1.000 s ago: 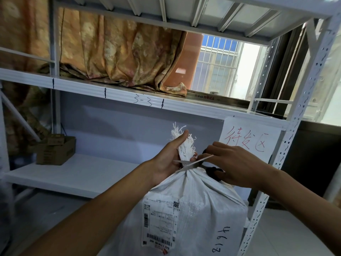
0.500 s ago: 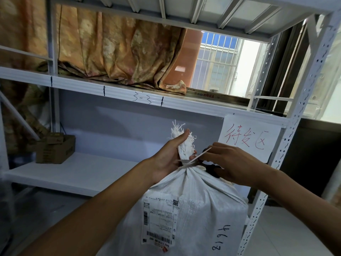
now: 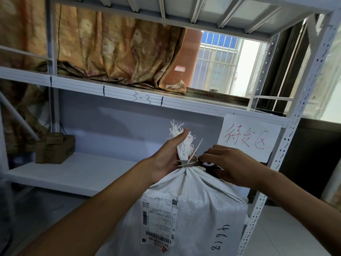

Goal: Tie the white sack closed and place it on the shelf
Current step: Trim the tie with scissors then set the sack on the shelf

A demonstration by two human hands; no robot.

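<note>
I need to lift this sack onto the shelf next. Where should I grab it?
Probably grip the sack by its bunched neck, from the left, as the left hand does: the cloth narrows there to a graspable bundle, while the body below bulges wide.

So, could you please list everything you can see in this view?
white sack: one, white, upright before the shelf
label: one, white, sack's front
tie: one, pale strip, sack's neck
scissors: apparently one, grey blades, at the neck
shelf: one, white rack
cardboard box: one, brown, lower shelf, left
paper sign: one, white, red writing, rack's right
curtain: one, orange-gold, behind rack
left hand: grips sack's neck
right hand: holds scissors
</note>
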